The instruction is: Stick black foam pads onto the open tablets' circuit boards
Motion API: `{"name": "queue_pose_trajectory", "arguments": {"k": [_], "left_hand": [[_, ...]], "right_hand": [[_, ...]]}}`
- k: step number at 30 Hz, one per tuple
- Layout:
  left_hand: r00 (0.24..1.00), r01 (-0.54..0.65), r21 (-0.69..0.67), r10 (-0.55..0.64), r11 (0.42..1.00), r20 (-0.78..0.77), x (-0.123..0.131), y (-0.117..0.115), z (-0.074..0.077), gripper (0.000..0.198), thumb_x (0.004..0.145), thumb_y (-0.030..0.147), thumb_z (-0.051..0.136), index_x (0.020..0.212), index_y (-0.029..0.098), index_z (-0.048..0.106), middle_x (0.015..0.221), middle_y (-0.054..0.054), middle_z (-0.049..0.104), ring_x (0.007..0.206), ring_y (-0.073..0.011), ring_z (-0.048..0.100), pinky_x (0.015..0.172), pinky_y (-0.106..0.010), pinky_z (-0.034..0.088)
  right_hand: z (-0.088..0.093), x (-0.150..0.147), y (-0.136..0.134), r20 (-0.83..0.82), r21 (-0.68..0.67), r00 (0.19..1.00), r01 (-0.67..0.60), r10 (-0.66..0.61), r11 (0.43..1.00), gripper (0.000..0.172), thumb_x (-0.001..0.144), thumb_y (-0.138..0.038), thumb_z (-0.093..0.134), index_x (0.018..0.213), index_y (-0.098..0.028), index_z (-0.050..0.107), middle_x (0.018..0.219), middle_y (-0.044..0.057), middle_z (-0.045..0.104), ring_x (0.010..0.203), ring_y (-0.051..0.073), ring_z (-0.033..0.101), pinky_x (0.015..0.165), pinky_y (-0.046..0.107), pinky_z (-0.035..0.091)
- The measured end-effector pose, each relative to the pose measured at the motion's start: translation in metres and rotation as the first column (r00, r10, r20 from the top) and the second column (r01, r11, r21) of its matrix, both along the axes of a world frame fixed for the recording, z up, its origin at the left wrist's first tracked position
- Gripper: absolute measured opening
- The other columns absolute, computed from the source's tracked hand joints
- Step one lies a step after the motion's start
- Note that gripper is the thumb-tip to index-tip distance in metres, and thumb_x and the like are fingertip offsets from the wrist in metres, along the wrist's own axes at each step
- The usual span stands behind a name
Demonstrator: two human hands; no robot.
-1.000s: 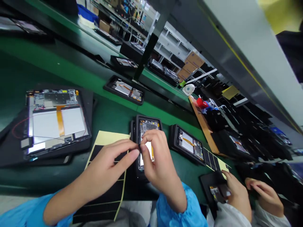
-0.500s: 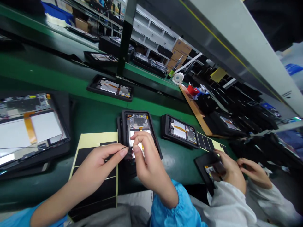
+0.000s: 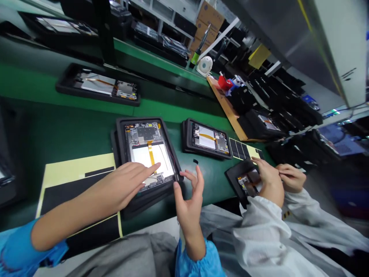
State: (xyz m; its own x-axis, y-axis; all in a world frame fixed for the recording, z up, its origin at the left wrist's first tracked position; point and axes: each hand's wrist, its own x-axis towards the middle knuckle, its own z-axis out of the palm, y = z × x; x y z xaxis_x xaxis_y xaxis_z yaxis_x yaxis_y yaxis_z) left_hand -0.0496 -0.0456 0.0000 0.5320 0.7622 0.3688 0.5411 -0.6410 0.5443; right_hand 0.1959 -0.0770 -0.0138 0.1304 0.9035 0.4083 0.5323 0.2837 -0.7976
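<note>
An opened tablet (image 3: 148, 152) lies in a black holder in front of me, its circuit board, white battery and orange ribbon cable showing. My left hand (image 3: 129, 182) lies flat on its lower part, fingers stretched out, index finger pointing onto the battery. My right hand (image 3: 188, 200) hovers just right of the holder's near corner, fingers spread, holding nothing. A small black piece (image 3: 195, 161) lies on the green mat above that hand.
A yellow backing sheet with black pads (image 3: 72, 173) lies to the left. Another tablet in a holder (image 3: 207, 138) sits to the right, one more (image 3: 99, 86) farther back. A co-worker in white sleeves (image 3: 271, 179) handles a small black unit at right. Shelves and boxes stand beyond.
My right hand has let go and pulled away to the right, fingers now spread. My left hand went from pinching to lying flat on the tablet. The view shifted left and closer.
</note>
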Motion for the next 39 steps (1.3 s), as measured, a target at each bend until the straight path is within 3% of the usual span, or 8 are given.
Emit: {"name": "queue_pose_trajectory", "arguments": {"k": [4,10,18,24,29,36,39], "left_hand": [[0.996,0.092,0.055,-0.092,0.994,-0.011,0.010,0.016,0.003,0.047,0.106,0.014,0.041,0.153,0.022,0.041,0.110,-0.008,0.069,0.101,-0.0223,0.065,0.090,-0.033,0.052],[0.944,0.331,-0.009,-0.331,0.944,-0.001,0.034,0.025,0.011,0.058,0.100,0.008,0.038,0.156,0.026,0.037,0.124,-0.009,0.066,0.108,-0.0222,0.063,0.094,-0.034,0.051],[0.967,0.257,0.046,-0.257,0.965,-0.004,0.027,0.037,0.001,0.053,0.099,0.006,0.037,0.147,0.024,0.047,0.115,-0.008,0.066,0.103,-0.0231,0.060,0.092,-0.035,0.050],[0.979,0.197,0.064,-0.199,0.978,0.033,0.027,0.032,-0.004,0.049,0.101,0.008,0.036,0.145,0.023,0.050,0.110,-0.008,0.064,0.099,-0.0235,0.057,0.090,-0.036,0.047],[0.986,0.157,0.073,-0.161,0.985,0.045,0.025,0.031,-0.006,0.049,0.101,0.008,0.037,0.146,0.023,0.049,0.108,-0.007,0.063,0.100,-0.0240,0.056,0.092,-0.038,0.045],[0.985,0.153,0.059,-0.157,0.987,0.077,0.024,0.030,-0.006,0.050,0.100,0.008,0.037,0.146,0.024,0.050,0.107,-0.006,0.065,0.098,-0.0229,0.058,0.093,-0.039,0.045],[0.985,0.144,0.052,-0.148,0.988,0.090,0.024,0.030,-0.005,0.052,0.098,0.008,0.039,0.145,0.025,0.052,0.108,-0.006,0.066,0.097,-0.0231,0.059,0.093,-0.039,0.046]], "right_hand": [[-0.002,0.018,0.002,0.108,-0.009,0.993,-0.043,0.043,0.999,0.065,0.095,-0.019,0.067,0.155,-0.028,0.043,0.116,0.007,0.072,0.110,0.023,0.068,0.103,0.045,0.055],[0.016,0.024,0.015,0.167,-0.058,0.954,-0.243,0.250,0.968,0.073,0.097,-0.014,0.063,0.161,-0.034,0.035,0.129,0.006,0.073,0.111,0.023,0.067,0.100,0.042,0.056],[0.024,0.021,0.028,0.108,-0.064,0.967,-0.224,0.230,0.972,0.054,0.099,-0.014,0.060,0.150,-0.030,0.049,0.106,0.002,0.075,0.100,0.021,0.070,0.098,0.041,0.054],[0.032,0.012,0.033,-0.128,-0.101,0.982,-0.150,0.136,0.984,0.041,0.097,-0.015,0.064,0.136,-0.026,0.056,0.095,0.000,0.077,0.088,0.017,0.071,0.085,0.033,0.055],[0.021,0.006,0.033,-0.019,-0.174,0.982,-0.186,0.186,0.967,0.038,0.098,-0.018,0.065,0.135,-0.027,0.057,0.098,0.000,0.077,0.097,0.022,0.069,0.102,0.046,0.048],[0.017,-0.005,0.031,0.165,-0.092,0.975,-0.136,0.149,0.987,0.034,0.100,-0.017,0.059,0.132,-0.025,0.058,0.102,0.003,0.075,0.112,0.025,0.060,0.105,0.045,0.042],[0.013,-0.012,0.029,0.149,-0.061,0.982,-0.111,0.119,0.992,0.028,0.100,-0.018,0.055,0.128,-0.024,0.059,0.099,0.005,0.072,0.114,0.026,0.059,0.105,0.046,0.044]]}}
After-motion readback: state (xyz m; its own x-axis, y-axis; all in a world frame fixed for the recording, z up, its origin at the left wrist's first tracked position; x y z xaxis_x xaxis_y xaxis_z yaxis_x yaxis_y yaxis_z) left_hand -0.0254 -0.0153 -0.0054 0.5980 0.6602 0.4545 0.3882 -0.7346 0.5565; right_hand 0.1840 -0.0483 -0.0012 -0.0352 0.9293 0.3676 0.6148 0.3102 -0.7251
